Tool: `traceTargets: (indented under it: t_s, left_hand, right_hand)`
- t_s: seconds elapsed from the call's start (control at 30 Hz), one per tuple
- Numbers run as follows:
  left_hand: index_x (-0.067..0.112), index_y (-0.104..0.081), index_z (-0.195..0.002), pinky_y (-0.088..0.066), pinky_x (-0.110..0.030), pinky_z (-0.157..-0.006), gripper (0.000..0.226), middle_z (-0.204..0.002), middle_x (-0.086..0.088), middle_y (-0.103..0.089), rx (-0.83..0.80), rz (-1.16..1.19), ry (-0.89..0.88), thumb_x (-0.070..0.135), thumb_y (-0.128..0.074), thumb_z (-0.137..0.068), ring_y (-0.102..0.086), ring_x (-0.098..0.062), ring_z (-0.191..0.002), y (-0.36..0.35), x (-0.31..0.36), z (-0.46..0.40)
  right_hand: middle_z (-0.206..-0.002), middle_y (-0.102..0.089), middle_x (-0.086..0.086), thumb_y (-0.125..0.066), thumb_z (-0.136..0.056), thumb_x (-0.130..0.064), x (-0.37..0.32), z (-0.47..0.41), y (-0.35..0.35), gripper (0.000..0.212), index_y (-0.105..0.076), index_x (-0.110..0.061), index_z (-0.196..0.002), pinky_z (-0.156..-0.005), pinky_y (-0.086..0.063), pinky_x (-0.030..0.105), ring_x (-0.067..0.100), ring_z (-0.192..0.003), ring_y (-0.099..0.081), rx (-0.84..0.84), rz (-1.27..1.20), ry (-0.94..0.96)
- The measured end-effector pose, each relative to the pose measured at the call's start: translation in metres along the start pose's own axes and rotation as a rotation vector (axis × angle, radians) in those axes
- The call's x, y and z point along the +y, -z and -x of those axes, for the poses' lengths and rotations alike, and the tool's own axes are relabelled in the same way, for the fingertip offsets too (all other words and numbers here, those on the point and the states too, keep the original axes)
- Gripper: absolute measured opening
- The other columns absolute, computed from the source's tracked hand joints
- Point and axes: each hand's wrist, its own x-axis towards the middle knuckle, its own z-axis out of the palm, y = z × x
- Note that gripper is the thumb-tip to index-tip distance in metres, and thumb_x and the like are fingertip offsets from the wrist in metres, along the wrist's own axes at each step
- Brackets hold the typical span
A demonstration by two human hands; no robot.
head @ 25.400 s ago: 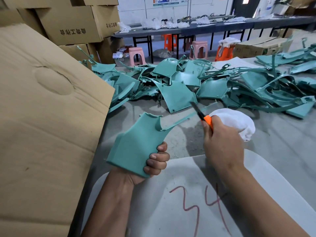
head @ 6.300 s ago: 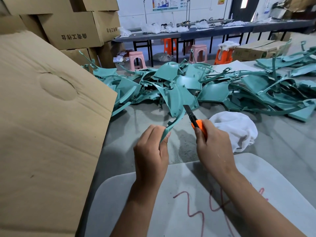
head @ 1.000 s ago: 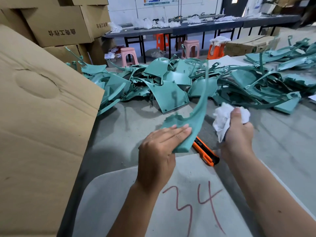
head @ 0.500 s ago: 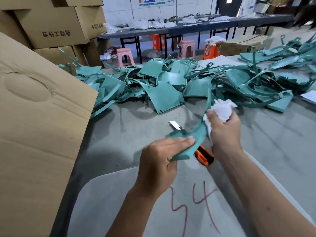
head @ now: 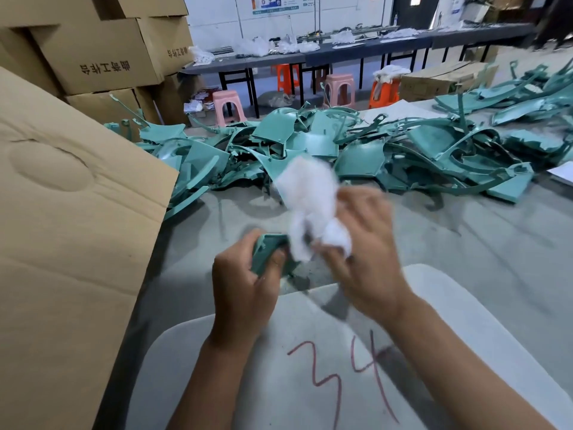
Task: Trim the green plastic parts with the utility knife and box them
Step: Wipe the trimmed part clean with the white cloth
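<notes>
1. The left hand (head: 245,287) grips a green plastic part (head: 268,252) just beyond the marked white board (head: 465,305).
2. The right hand (head: 359,252) clutches a white cloth (head: 310,209), touching the part's right side; the hand is blurred.
3. The cardboard box (head: 71,243) stands left, nearer the left hand.

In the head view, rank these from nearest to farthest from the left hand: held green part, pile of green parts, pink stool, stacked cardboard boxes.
From the left hand:
1. Held green part, in its grip.
2. Pile of green parts, mid-table.
3. Pink stool and stacked cardboard boxes, beyond the table; too close to call.

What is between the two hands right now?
In the head view, a white cloth held by the right hand meets the green part the left hand grips.
</notes>
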Motion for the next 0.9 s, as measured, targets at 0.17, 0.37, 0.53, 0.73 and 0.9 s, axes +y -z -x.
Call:
traceTargets:
  t_s: [0.17,0.37,0.53,0.73,0.9]
  left_hand:
    - [0.013,-0.059,-0.073,-0.040,-0.027,-0.047,0.032,-0.063,0.005,-0.058,0.098,0.069,-0.043,0.034,-0.050,-0.096,-0.054,-0.010,-0.058,0.007,0.000,-0.001]
    - [0.009,-0.047,-0.066,-0.030,-0.021,-0.049,0.037,-0.060,0.010,-0.044,0.178,0.205,0.082,0.029,-0.052,-0.097,-0.039,-0.003,-0.057,0.023,-0.006,-0.010]
    - [0.015,-0.073,-0.078,-0.045,-0.019,-0.059,0.026,-0.071,0.004,-0.065,0.228,0.449,0.353,0.021,-0.055,-0.095,-0.057,-0.009,-0.066,0.053,-0.026,-0.023]
    - [0.017,-0.067,-0.130,-0.051,-0.046,-0.101,0.040,-0.122,-0.008,-0.073,0.214,0.725,0.786,0.041,-0.051,-0.102,-0.068,-0.028,-0.117,0.055,-0.036,-0.026]
    - [0.020,-0.074,-0.116,-0.059,-0.046,-0.085,0.034,-0.113,-0.008,-0.077,0.178,0.733,0.859,0.043,-0.053,-0.102,-0.073,-0.028,-0.105,0.042,-0.030,-0.028]
  right_hand:
    - [-0.101,-0.063,0.001,-0.063,-0.098,-0.026,-0.007,-0.003,-0.014,0.018,-0.065,-0.014,-0.110,-0.082,-0.042,0.045,0.027,-0.090,-0.058,-0.189,0.004,0.079]
    - [-0.087,-0.055,-0.012,-0.057,-0.102,-0.045,0.019,-0.004,-0.002,0.024,-0.058,-0.023,-0.091,-0.074,-0.035,0.037,0.015,-0.085,-0.044,-0.146,-0.042,0.046]
    - [-0.081,-0.047,-0.014,-0.052,-0.101,-0.039,0.049,-0.001,0.014,0.023,-0.053,-0.026,-0.082,-0.072,-0.038,0.040,0.021,-0.083,-0.044,-0.122,0.031,-0.068]
    - [-0.085,-0.065,0.008,-0.046,-0.108,-0.035,0.068,0.008,0.021,0.035,-0.063,-0.009,-0.092,-0.070,-0.033,0.036,0.033,-0.088,-0.056,0.085,0.243,-0.662]
    - [-0.092,-0.079,-0.006,-0.038,-0.107,-0.054,0.022,-0.001,0.004,0.045,-0.068,-0.021,-0.111,-0.065,-0.059,0.027,0.013,-0.087,-0.076,0.278,-0.848,-1.057]
